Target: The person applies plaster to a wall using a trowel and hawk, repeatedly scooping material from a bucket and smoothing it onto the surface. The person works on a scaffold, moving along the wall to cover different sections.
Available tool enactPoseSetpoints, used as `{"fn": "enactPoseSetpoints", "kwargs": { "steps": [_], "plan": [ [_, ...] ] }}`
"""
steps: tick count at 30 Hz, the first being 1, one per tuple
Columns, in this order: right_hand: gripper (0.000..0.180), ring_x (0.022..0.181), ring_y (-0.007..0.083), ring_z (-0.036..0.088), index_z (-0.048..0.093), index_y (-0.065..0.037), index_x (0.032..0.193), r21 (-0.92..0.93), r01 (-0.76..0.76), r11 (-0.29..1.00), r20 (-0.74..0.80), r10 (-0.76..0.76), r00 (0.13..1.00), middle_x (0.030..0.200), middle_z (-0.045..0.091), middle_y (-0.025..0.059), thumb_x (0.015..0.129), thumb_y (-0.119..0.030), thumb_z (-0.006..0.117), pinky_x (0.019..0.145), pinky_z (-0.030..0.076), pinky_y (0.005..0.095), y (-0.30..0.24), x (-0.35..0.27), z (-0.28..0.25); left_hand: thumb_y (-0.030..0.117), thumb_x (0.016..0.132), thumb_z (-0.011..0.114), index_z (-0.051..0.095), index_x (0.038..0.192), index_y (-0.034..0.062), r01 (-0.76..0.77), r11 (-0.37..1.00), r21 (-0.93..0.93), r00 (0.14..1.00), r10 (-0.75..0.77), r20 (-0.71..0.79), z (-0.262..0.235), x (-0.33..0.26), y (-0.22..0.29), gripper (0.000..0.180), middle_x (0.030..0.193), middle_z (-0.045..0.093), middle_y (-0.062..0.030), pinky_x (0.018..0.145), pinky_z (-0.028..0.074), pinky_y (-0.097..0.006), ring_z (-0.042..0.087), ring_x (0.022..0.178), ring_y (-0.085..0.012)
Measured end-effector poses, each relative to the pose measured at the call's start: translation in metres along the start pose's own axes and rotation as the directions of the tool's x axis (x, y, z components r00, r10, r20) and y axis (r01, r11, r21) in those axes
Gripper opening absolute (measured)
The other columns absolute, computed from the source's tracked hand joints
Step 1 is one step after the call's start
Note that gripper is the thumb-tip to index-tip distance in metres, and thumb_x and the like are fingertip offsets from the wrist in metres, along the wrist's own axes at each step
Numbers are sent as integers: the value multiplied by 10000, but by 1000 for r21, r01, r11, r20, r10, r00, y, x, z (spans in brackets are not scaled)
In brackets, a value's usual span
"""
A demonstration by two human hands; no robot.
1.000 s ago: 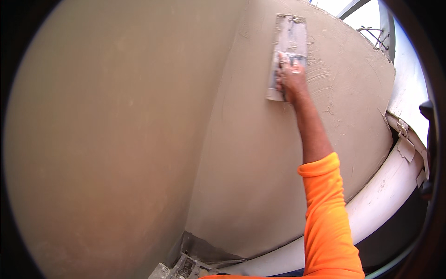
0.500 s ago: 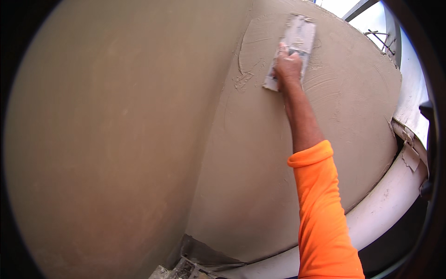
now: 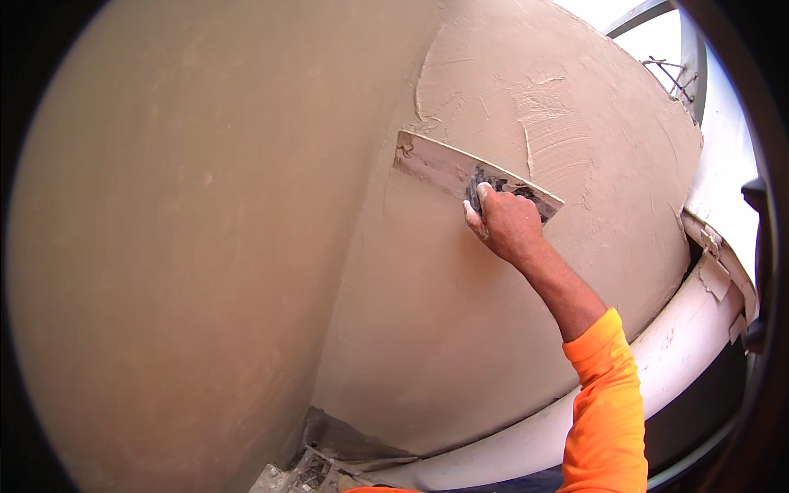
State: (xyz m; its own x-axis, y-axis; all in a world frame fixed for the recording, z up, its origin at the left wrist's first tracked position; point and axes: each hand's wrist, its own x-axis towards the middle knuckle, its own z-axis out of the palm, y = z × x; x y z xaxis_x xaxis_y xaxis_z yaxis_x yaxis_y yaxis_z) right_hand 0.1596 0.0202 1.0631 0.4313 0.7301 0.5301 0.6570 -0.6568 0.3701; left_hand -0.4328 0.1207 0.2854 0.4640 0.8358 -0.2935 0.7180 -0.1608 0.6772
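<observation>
One trowel (image 3: 436, 161), with one flat rectangular blade, is positioned at the upper middle of the right-hand wall face (image 3: 427, 287). The blade lies aslant: left end higher, beside the inner corner; right end lower. Whether its full face or only one edge contacts the surface cannot be told.

One right hand (image 3: 511, 222) is in view. Its fingers are wrapped around the dark handle (image 3: 486, 182) of the trowel, back of the hand toward the camera; the thumb is on the left side and carries pale smears. For the left hand, finger state cannot be told.

Above the blade, two prominent raised ridges mark the coating: one curved ridge (image 3: 422, 78) near the corner and one shorter ridge (image 3: 527, 146) nearer the middle. Below the blade, the coating is smoother.

Two wall faces meet at the corner, the second being the left-hand wall face (image 3: 189, 246). One dark grey patch (image 3: 349, 437) is located at the corner's foot.

One orange sleeve (image 3: 604, 403) covers the right forearm up to a point short of the wrist. Behind it, one pale rounded member (image 3: 657, 370) follows the lower right border of the wall. At upper right, thin dark rods (image 3: 674, 78) project beside one grey upright (image 3: 694, 74).
</observation>
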Motion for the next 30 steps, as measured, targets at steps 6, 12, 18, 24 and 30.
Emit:
{"fn": "enactPoseSetpoints", "kwargs": {
  "steps": [6,12,18,24,30],
  "plan": [
    [377,765,446,679,550,-1,920,28,-36,999,-51,38,998,772,674,260,990,-371,538,687,535,547,0,33,0,235,934,539,628,966,68,94,609,-788,980,-194,-33,10,7,9,192,912,635,-81,780,559,-444,595,886,-287],
    [360,859,434,695,585,8,970,-39,-12,999,-173,5,985,863,698,254,970,-352,596,754,551,530,-4,19,-16,305,950,490,652,1024,119,116,939,-324,990,-135,-37,70,-15,-20,257,907,628,-93,755,535,-453,572,870,-300],
    [379,929,428,693,602,18,984,-105,-18,994,-231,-6,973,930,703,258,960,-360,609,807,550,528,-1,25,-32,321,947,487,648,1038,127,167,907,-385,981,-193,-28,117,9,-32,267,918,628,-91,752,531,-454,570,874,-299],
    [426,1013,406,685,645,6,1098,-64,-85,994,-303,62,951,1006,711,245,982,-400,590,871,539,513,7,48,-49,336,943,485,644,1052,135,183,885,-427,977,-212,-21,148,22,-39,278,929,629,-88,750,527,-455,568,878,-298],
    [452,995,366,697,668,-24,1155,135,-203,970,-345,238,908,1035,727,182,993,-434,569,856,545,480,46,92,-87,352,940,482,640,1066,144,187,875,-446,978,-209,0,147,32,-29,290,940,629,-86,747,523,-456,566,882,-297]
  ]
}}
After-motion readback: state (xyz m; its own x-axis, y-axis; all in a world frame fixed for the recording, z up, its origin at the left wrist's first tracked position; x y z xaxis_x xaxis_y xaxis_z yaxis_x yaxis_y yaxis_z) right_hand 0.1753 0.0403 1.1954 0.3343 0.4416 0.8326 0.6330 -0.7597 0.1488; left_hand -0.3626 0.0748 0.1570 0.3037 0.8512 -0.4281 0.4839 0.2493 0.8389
